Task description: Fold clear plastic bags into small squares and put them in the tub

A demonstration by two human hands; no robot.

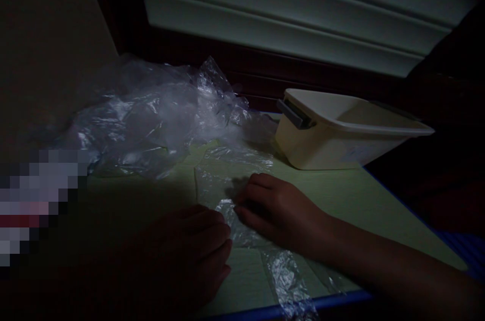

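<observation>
Landmark: Cream tub (322, 151), standing on the green tabletop (379, 210), open side up; a grey handle (293, 115) shows on its left end. All places below are taken from this tub, as the wearer sees it.
Flat clear plastic: One thin, creased, see-through sheet or bag (214, 179) lies spread on the tabletop, to the left of the tub and nearer the wearer. Whether it is one layer or several cannot be determined.
Right hand: The right hand (278, 207) is on the near side of the tub, over the flat plastic, fingers curled and thumb side toward the wearer. Whether the fingertips pinch the film cannot be told.
Left hand: The left hand (204, 245) is farther left of the tub and nearer the wearer, fingers folded in, knuckles beside the flat plastic. In deep shadow; any grip cannot be confirmed.
Plastic strip: A crinkled clear strip (290, 278) runs on the near side of the tub, below the right wrist, across the blue table edge (333, 301).
Plastic heap: Crumpled clear film (151, 119) is piled left of the tub.
Backdrop: A pale slatted panel (284, 12) stands behind the tub. Lighting is dim.
</observation>
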